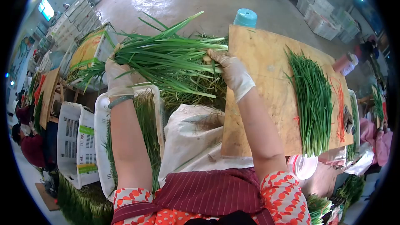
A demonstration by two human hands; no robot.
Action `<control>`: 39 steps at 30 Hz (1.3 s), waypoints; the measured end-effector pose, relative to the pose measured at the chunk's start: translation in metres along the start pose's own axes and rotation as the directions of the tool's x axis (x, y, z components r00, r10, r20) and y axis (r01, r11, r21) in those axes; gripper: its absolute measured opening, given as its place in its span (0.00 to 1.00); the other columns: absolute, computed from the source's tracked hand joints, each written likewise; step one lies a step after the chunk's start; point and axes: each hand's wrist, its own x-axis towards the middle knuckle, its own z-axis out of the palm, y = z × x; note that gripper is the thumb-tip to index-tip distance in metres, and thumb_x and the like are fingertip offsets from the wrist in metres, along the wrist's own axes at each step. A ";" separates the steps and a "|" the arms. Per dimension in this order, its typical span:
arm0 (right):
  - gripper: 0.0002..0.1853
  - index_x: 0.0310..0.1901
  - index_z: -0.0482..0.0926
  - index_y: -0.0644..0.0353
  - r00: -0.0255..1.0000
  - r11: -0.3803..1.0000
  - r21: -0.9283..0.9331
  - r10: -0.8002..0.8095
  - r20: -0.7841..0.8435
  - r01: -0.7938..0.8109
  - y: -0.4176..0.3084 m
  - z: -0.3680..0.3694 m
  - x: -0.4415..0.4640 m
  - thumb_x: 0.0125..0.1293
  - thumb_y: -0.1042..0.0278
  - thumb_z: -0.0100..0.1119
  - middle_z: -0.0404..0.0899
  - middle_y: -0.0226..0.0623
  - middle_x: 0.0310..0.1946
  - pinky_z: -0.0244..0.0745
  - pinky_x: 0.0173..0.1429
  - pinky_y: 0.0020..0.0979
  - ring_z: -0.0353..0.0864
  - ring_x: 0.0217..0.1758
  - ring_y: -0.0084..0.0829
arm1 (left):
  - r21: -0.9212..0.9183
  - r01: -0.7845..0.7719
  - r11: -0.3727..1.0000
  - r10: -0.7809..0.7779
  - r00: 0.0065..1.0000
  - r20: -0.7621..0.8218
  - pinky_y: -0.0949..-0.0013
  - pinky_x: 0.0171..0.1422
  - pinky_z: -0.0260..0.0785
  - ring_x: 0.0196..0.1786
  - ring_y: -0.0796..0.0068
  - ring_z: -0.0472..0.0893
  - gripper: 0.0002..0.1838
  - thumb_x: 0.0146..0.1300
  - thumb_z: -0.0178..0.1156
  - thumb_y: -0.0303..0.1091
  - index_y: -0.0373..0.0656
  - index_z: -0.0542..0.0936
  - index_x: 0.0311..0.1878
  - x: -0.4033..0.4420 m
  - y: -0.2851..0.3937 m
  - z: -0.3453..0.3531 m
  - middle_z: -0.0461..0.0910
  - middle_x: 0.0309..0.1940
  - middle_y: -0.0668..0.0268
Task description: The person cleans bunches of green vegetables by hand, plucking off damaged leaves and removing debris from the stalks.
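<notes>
Chives (166,54) held beside the wooden tabletop (262,104), left hand (118,77) closed round their leafy end, right hand (234,73) gripping near the pale stems; gentle, even support best keeps stalks aligned.

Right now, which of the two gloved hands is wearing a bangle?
The left hand, at the leafy end of the green stalks: a grey-green bangle circles its wrist. The right hand, nearer the wooden board, shows none.
</notes>
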 end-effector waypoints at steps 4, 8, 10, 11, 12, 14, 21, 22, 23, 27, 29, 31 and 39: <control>0.12 0.45 0.76 0.66 0.999 0.995 0.096 -0.038 -0.007 0.039 0.004 -0.005 0.000 0.64 0.68 0.55 0.81 0.38 0.33 0.74 0.36 0.23 0.79 0.32 0.26 | -0.127 0.092 0.988 -0.102 0.992 -0.075 0.59 0.49 0.74 0.42 0.64 0.78 0.11 0.64 0.47 0.30 0.36 0.75 0.43 -0.008 0.009 0.011 0.78 0.40 0.60; 0.11 0.41 0.78 0.67 0.999 0.979 -0.203 -0.028 0.038 0.035 -0.016 0.002 -0.016 0.64 0.68 0.54 0.81 0.37 0.28 0.73 0.35 0.22 0.77 0.29 0.24 | -0.087 0.108 0.990 -0.118 0.986 -0.121 0.56 0.53 0.71 0.46 0.64 0.77 0.13 0.65 0.44 0.32 0.36 0.75 0.46 -0.001 0.004 0.002 0.78 0.42 0.59; 0.11 0.37 0.80 0.67 0.992 0.918 -0.378 -0.091 0.092 0.120 -0.017 -0.007 -0.012 0.64 0.67 0.54 0.81 0.36 0.25 0.70 0.35 0.20 0.76 0.28 0.21 | -0.375 0.185 0.908 -0.275 0.940 -0.202 0.55 0.57 0.68 0.49 0.63 0.76 0.15 0.65 0.43 0.33 0.36 0.74 0.49 0.011 0.001 0.001 0.77 0.46 0.58; 0.11 0.37 0.80 0.67 0.992 0.918 -0.378 -0.089 0.093 0.118 -0.019 -0.008 -0.013 0.64 0.67 0.54 0.81 0.36 0.25 0.70 0.35 0.20 0.76 0.28 0.21 | -0.639 0.206 0.742 -0.433 0.874 -0.222 0.53 0.60 0.65 0.51 0.62 0.74 0.17 0.66 0.41 0.33 0.35 0.73 0.51 0.012 0.003 0.004 0.76 0.48 0.57; 0.11 0.36 0.81 0.66 0.990 0.927 -0.353 -0.098 0.100 0.128 -0.022 -0.008 -0.016 0.65 0.66 0.54 0.81 0.36 0.26 0.69 0.36 0.20 0.75 0.28 0.21 | -0.638 0.206 0.742 -0.435 0.872 -0.223 0.53 0.60 0.65 0.51 0.62 0.74 0.17 0.66 0.41 0.33 0.35 0.73 0.51 0.008 0.004 0.004 0.76 0.48 0.57; 0.12 0.37 0.81 0.64 0.972 0.903 -0.362 -0.199 0.125 0.232 -0.028 -0.006 -0.025 0.65 0.63 0.53 0.81 0.34 0.28 0.68 0.38 0.18 0.74 0.29 0.20 | -0.394 0.229 0.890 -0.321 0.929 -0.185 0.53 0.63 0.62 0.54 0.61 0.73 0.18 0.66 0.40 0.34 0.35 0.72 0.53 -0.004 0.009 0.009 0.75 0.50 0.55; 0.12 0.41 0.78 0.63 0.527 0.646 -0.117 -0.702 -0.479 0.754 -0.067 -0.059 -0.036 0.66 0.65 0.50 0.79 0.36 0.40 0.71 0.52 0.28 0.78 0.39 0.26 | -0.296 0.171 0.940 -0.219 0.965 -0.140 0.57 0.59 0.66 0.53 0.63 0.74 0.17 0.66 0.41 0.32 0.35 0.72 0.52 0.008 -0.008 -0.046 0.74 0.50 0.54; 0.12 0.41 0.78 0.63 0.531 0.649 -0.114 -0.700 -0.478 0.752 -0.067 -0.065 -0.031 0.66 0.65 0.50 0.79 0.36 0.40 0.71 0.52 0.28 0.78 0.39 0.26 | -0.001 0.129 0.992 -0.128 0.985 -0.117 0.61 0.55 0.69 0.51 0.64 0.75 0.16 0.63 0.44 0.27 0.34 0.72 0.52 0.012 -0.011 -0.061 0.75 0.49 0.55; 0.10 0.38 0.80 0.61 0.489 0.633 -0.305 -0.757 -0.432 0.711 -0.062 -0.071 -0.023 0.66 0.66 0.51 0.80 0.35 0.40 0.70 0.51 0.28 0.77 0.39 0.26 | 0.149 0.101 0.984 -0.088 0.992 -0.092 0.62 0.53 0.70 0.50 0.65 0.76 0.15 0.62 0.45 0.25 0.33 0.72 0.52 0.011 -0.011 -0.064 0.75 0.49 0.55; 0.10 0.41 0.81 0.60 0.930 0.687 -0.703 -0.354 -0.103 0.184 -0.010 -0.072 0.000 0.62 0.65 0.56 0.82 0.35 0.39 0.68 0.52 0.25 0.77 0.40 0.24 | 0.266 0.039 0.963 0.009 0.984 -0.175 0.71 0.48 0.73 0.44 0.69 0.79 0.21 0.52 0.51 0.12 0.32 0.72 0.51 0.002 0.008 -0.049 0.77 0.46 0.56; 0.12 0.44 0.81 0.60 0.945 0.757 -0.601 -0.328 -0.009 0.257 0.004 -0.033 -0.007 0.61 0.64 0.57 0.82 0.35 0.38 0.67 0.52 0.24 0.77 0.40 0.23 | 0.168 0.031 0.985 0.002 0.981 -0.195 0.70 0.49 0.72 0.45 0.69 0.78 0.20 0.52 0.51 0.13 0.32 0.72 0.51 -0.008 0.016 -0.039 0.77 0.45 0.57; 0.13 0.44 0.80 0.62 0.960 0.840 -0.465 -0.252 0.119 0.278 -0.001 0.000 -0.018 0.60 0.65 0.59 0.82 0.35 0.35 0.67 0.52 0.24 0.77 0.41 0.22 | 0.273 -0.056 0.961 0.090 0.989 -0.116 0.66 0.50 0.72 0.45 0.68 0.78 0.17 0.56 0.51 0.18 0.34 0.72 0.51 -0.002 0.003 -0.056 0.77 0.45 0.58; 0.11 0.40 0.79 0.66 0.999 0.966 -0.258 0.002 0.044 0.009 0.018 0.011 -0.015 0.59 0.69 0.59 0.82 0.34 0.31 0.70 0.44 0.24 0.79 0.34 0.25 | -0.603 0.103 0.791 -0.312 0.916 -0.252 0.54 0.54 0.70 0.46 0.64 0.78 0.15 0.65 0.46 0.37 0.39 0.76 0.47 0.010 0.025 -0.035 0.79 0.42 0.60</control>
